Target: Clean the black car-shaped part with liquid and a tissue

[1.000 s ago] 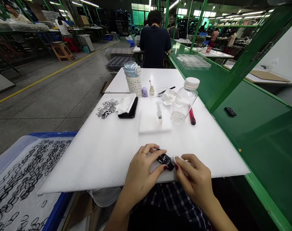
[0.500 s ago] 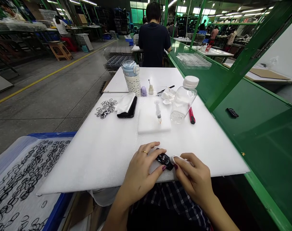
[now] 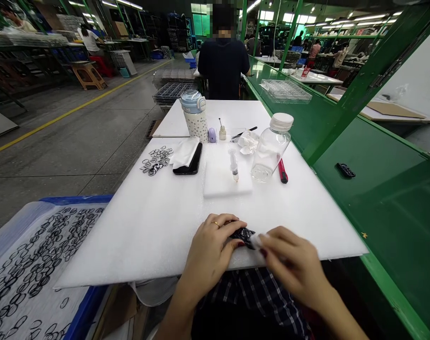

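Near the front edge of the white foam-covered table (image 3: 147, 236), my left hand (image 3: 215, 245) grips a small glossy black part (image 3: 242, 234) between thumb and fingers. What the part belongs to I cannot make out. A white wiping cloth (image 3: 256, 241) is pinched in my right hand (image 3: 292, 259) and meets the part's right end; those fingers are slightly blurred. Beyond my hands a syringe (image 3: 233, 165) stands on a white foam block (image 3: 222, 186). To its right are a clear bottle (image 3: 267, 158) with a white cap and a red cutter knife (image 3: 282, 171).
Black rings (image 3: 158, 158) lie at the table's left, beside a black phone (image 3: 189, 166) under white tissue (image 3: 184, 152). A dotted tumbler (image 3: 195, 118) stands behind. More rings fill a blue-edged tray (image 3: 83, 311) at lower left. Another black part (image 3: 345, 170) rests on the green conveyor (image 3: 384, 208).
My right hand has shifted slightly right and down with the cloth. The black part has turned a little in my left hand. The part on the conveyor has moved slightly right and nearer.
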Tool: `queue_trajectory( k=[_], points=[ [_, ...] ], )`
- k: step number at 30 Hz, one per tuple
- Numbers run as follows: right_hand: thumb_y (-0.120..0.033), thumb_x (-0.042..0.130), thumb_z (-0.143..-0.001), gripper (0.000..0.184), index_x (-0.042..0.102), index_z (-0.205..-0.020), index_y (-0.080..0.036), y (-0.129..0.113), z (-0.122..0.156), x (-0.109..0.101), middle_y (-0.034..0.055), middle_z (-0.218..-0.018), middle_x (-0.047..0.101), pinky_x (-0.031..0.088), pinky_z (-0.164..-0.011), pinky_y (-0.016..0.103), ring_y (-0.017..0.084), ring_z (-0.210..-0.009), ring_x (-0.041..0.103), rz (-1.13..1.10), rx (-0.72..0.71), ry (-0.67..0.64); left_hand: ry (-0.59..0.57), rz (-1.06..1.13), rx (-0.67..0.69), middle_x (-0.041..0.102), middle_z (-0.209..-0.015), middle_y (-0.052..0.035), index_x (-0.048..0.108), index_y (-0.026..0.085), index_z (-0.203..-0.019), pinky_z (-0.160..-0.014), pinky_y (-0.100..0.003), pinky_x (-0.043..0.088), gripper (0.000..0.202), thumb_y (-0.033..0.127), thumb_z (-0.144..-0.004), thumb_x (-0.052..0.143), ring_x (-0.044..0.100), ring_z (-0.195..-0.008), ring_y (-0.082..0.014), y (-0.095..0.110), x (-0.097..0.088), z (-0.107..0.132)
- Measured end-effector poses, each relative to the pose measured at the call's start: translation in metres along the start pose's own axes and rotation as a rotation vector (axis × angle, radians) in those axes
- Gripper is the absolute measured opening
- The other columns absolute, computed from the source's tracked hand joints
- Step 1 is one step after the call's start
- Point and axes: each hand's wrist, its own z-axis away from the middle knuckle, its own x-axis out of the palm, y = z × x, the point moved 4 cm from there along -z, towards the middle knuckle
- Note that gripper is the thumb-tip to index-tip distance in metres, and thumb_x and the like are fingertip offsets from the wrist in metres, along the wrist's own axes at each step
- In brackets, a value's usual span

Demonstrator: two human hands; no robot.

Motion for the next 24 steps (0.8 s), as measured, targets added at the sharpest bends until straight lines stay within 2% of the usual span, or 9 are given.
queue_trajectory(
  k=[2,4,6,10,13,16,19,22,24],
  points=[
    [-0.014,0.055,-0.089,0.031,0.060,-0.118,-0.022,0.008,-0.006,-0.024,0.0079,-0.101,0.064,0.049,-0.071,0.031,0.018,-0.086,0.059,0.192,0.010,0.152,0.022,-0.018,-0.001,0.064,-0.114,-0.0013,0.066,0.029,-0.114,-0.092,-0.043,0.048,0.028,0.020,-0.089,0.057,0.053,-0.106,-0.0238,0.001,0.001,-0.001],
    [-0.023,0.063,-0.086,0.027,0.063,-0.113,-0.022,0.011,-0.011,-0.040,0.0108,-0.114,0.063,0.045,-0.082,0.043,0.027,-0.100,0.056,0.461,0.027,0.264,0.029,-0.035,-0.008,0.064,-0.114,-0.0018,0.066,0.029,-0.114,-0.090,-0.044,0.048,0.026,0.023,-0.091,0.055,0.054,-0.105,-0.0245,0.001,0.002,-0.002],
    [-0.031,0.067,-0.084,0.024,0.066,-0.106,-0.022,0.009,-0.013,-0.041,0.0101,-0.117,0.063,0.041,-0.086,0.048,0.030,-0.103,0.055,0.558,0.030,0.237,0.023,-0.052,-0.011,0.064,-0.113,-0.0019,0.066,0.029,-0.113,-0.088,-0.045,0.049,0.025,0.023,-0.092,0.054,0.054,-0.103,-0.0248,0.002,0.002,-0.002],
    [-0.030,0.069,-0.083,0.025,0.065,-0.106,-0.023,-0.004,-0.009,-0.008,0.0052,-0.104,0.068,0.038,-0.088,0.045,0.024,-0.095,0.059,0.405,-0.021,0.074,0.019,-0.063,0.003,0.064,-0.114,-0.0020,0.065,0.029,-0.115,-0.089,-0.045,0.048,0.027,0.021,-0.092,0.052,0.053,-0.104,-0.0246,0.002,0.003,-0.001],
    [-0.021,0.066,-0.085,0.024,0.063,-0.108,-0.021,-0.009,-0.005,0.013,0.0037,-0.100,0.068,0.037,-0.086,0.043,0.020,-0.089,0.058,0.342,-0.020,0.077,0.020,-0.059,0.013,0.063,-0.114,-0.0012,0.064,0.030,-0.115,-0.089,-0.044,0.047,0.027,0.022,-0.092,0.052,0.053,-0.104,-0.0242,0.002,0.003,-0.001],
    [-0.015,0.062,-0.087,0.021,0.061,-0.107,-0.020,-0.007,-0.003,0.016,0.0032,-0.098,0.068,0.038,-0.084,0.041,0.018,-0.086,0.057,0.320,-0.031,0.105,0.020,-0.054,0.015,0.063,-0.114,-0.0013,0.064,0.030,-0.115,-0.089,-0.044,0.047,0.026,0.022,-0.093,0.052,0.053,-0.104,-0.0240,0.001,0.003,-0.001],
    [-0.016,0.061,-0.088,0.019,0.059,-0.106,-0.020,-0.003,-0.003,0.015,0.0041,-0.102,0.066,0.042,-0.083,0.039,0.019,-0.091,0.057,0.267,-0.012,0.008,0.025,-0.042,0.012,0.064,-0.114,-0.0014,0.065,0.030,-0.115,-0.091,-0.044,0.048,0.027,0.021,-0.091,0.055,0.053,-0.105,-0.0239,0.000,0.003,0.000],
    [-0.019,0.059,-0.088,0.036,0.049,-0.123,-0.019,0.000,-0.004,0.021,0.0083,-0.109,0.062,0.048,-0.083,0.039,0.021,-0.098,0.056,0.183,0.080,-0.138,0.020,-0.025,0.017,0.063,-0.119,-0.0008,0.063,0.031,-0.117,-0.095,-0.042,0.047,0.032,0.018,-0.089,0.055,0.052,-0.110,-0.0234,-0.001,0.001,0.004],
    [-0.019,0.054,-0.090,0.052,0.035,-0.138,-0.016,-0.002,-0.006,0.028,0.0110,-0.110,0.062,0.050,-0.084,0.041,0.023,-0.099,0.056,0.170,0.102,-0.152,0.010,-0.010,0.036,0.061,-0.124,-0.0003,0.058,0.032,-0.124,-0.097,-0.041,0.047,0.039,0.016,-0.089,0.054,0.052,-0.114,-0.0226,-0.001,0.000,0.008]
  ],
)
